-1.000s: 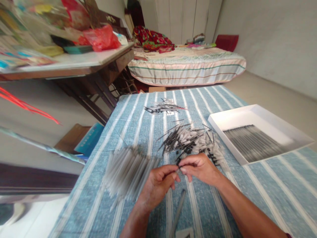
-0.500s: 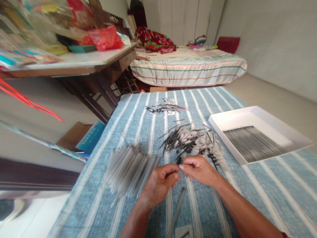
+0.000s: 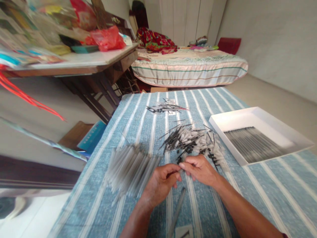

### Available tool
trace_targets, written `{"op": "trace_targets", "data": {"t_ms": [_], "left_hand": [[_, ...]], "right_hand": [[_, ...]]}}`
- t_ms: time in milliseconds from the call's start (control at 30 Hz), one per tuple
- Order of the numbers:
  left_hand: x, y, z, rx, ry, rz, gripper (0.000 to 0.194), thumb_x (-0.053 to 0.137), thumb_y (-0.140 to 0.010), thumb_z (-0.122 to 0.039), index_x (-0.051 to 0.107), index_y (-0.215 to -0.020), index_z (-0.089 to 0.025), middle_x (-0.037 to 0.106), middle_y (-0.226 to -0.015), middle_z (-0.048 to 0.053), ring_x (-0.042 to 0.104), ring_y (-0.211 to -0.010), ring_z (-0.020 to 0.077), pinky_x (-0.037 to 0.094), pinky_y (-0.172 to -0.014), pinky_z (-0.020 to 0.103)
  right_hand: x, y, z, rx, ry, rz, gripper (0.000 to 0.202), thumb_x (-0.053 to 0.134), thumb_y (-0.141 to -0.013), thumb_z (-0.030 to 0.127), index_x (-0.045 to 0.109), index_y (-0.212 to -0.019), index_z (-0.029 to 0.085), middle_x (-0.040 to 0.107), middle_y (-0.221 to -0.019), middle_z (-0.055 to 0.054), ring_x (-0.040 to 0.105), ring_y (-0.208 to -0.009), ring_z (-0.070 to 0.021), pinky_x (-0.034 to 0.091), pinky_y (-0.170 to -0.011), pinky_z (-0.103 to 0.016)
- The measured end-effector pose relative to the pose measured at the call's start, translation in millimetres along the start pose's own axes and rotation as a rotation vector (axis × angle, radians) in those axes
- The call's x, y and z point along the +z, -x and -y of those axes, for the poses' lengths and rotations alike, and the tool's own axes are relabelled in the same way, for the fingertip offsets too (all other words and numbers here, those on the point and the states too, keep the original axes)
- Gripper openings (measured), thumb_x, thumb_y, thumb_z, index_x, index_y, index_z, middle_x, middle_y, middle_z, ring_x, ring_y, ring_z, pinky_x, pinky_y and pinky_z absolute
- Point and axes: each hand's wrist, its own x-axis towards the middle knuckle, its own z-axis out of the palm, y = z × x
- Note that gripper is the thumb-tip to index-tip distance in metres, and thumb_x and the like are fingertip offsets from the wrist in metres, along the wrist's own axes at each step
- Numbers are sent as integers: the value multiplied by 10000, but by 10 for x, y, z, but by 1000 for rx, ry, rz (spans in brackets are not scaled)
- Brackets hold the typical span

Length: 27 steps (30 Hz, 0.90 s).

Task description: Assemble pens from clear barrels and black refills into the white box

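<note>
Fingertips meeting, my left hand (image 3: 164, 181) and my right hand (image 3: 200, 168) are both pinched closed over the striped cloth. Whatever small piece sits between them is too hidden to name. Just beyond my fingers lies a loose heap of pen parts (image 3: 193, 138), with thin black sticks, whitish caps and small black bits. Left of my left hand is a stack of grey translucent tubes (image 3: 131, 168), which look like pen barrels. A single grey tube (image 3: 177, 210) lies on the cloth below my hands.
At right stands a shallow white box (image 3: 237, 153) with a row of dark-tipped grey pens (image 3: 255, 143). A smaller pile of thin dark sticks (image 3: 167, 107) lies farther back on the striped tablecloth (image 3: 138, 122). A cluttered side table (image 3: 109, 56) is at left, a bed (image 3: 190, 67) behind.
The hands hold almost the same pose, fingertips still together. The whole view has shifted very slightly; the piles, the single tube and the box stay in place.
</note>
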Motion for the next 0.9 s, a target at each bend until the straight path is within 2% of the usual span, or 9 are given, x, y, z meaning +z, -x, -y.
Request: {"op": "trace_targets", "data": {"t_ms": [67,233,400,567,700,833,900], "left_hand": [[10,0,3,-11,32,-14,120,519,-742,-155,626,-796,-161,636,-658,-11,508,-490,98,385,-497,217],[19,1,-25,-10,55,-31,100,525,-735,-162,622,-762,-164,635,-639,-15,506,-495,100,386,-498,217],[13,8,-21,-7,41,-14,99,530,-731,-154,622,-768,-157,634,-647,-13,509,-505,100,395,-502,216],[7,18,-9,15,9,-13,117,512,-742,-137,625,-769,-156,626,-658,-13,507,-520,98,397,-513,212],[0,18,-19,13,-10,-6,108,517,-738,-137,622,-753,-156,624,-655,-8,508,-537,106,402,-520,214],[3,15,-25,6,-11,-24,102,526,-742,-151,626,-759,-150,606,-634,-12,503,-531,107,393,-514,215],[8,17,-25,7,-31,-17,101,527,-742,-145,628,-750,-148,592,-618,-18,493,-517,100,384,-506,211]], "right_hand": [[-10,5,-11,14,13,-3,427,482,-838,424,478,-501,161,468,-428,43,437,-359,-51,294,-353,-157],[-36,21,-6,50,-103,75,277,553,-794,415,553,-673,166,516,-503,48,489,-381,-67,341,-367,-163],[-28,29,-1,84,-78,99,390,475,-839,416,486,-540,165,474,-442,46,449,-338,-60,307,-343,-165],[-36,28,0,87,-138,93,243,585,-769,382,534,-665,167,507,-521,52,486,-386,-68,352,-371,-165],[-24,39,13,63,-65,91,394,488,-831,403,484,-519,162,453,-417,49,437,-338,-58,305,-354,-165],[-22,45,4,87,-130,78,253,583,-765,382,536,-646,164,495,-500,51,465,-368,-66,324,-349,-161],[-26,45,-2,90,-135,82,261,571,-774,381,528,-637,164,494,-493,52,460,-360,-64,321,-346,-160]]}}
